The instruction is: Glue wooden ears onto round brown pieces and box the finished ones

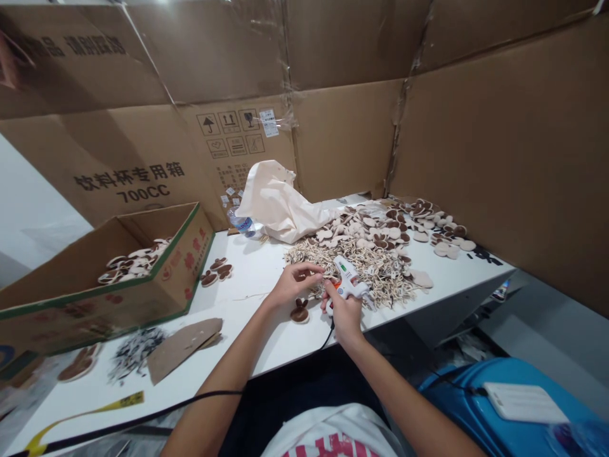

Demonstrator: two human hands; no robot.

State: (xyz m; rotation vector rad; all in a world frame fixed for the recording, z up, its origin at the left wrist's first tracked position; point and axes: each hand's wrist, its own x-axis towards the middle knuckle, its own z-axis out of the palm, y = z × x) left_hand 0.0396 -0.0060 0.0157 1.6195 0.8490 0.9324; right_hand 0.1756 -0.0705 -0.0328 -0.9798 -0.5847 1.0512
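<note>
My right hand point(345, 311) is wrapped round a white hot glue gun point(348, 273) with an orange part and a black cord hanging below. Close by on the left, my left hand point(295, 282) has its thumb and fingers drawn together near the gun; what they pinch is too small to make out. Under and behind both hands spreads a heap of short cream cord pieces point(385, 279). A brown and cream rabbit-shaped felt piece point(299, 311) lies just below my left hand. More rabbit-shaped pieces point(361, 231) are piled behind the cords.
On the left stands an open cardboard box point(197, 254) with felt pieces inside. Several rabbit pieces point(219, 271) lie beside it. Nearer me are dark scraps point(136, 352), a cardboard piece point(183, 349) and yellow tape point(85, 412). A bottle point(242, 222) and white cloth point(276, 203) stand behind.
</note>
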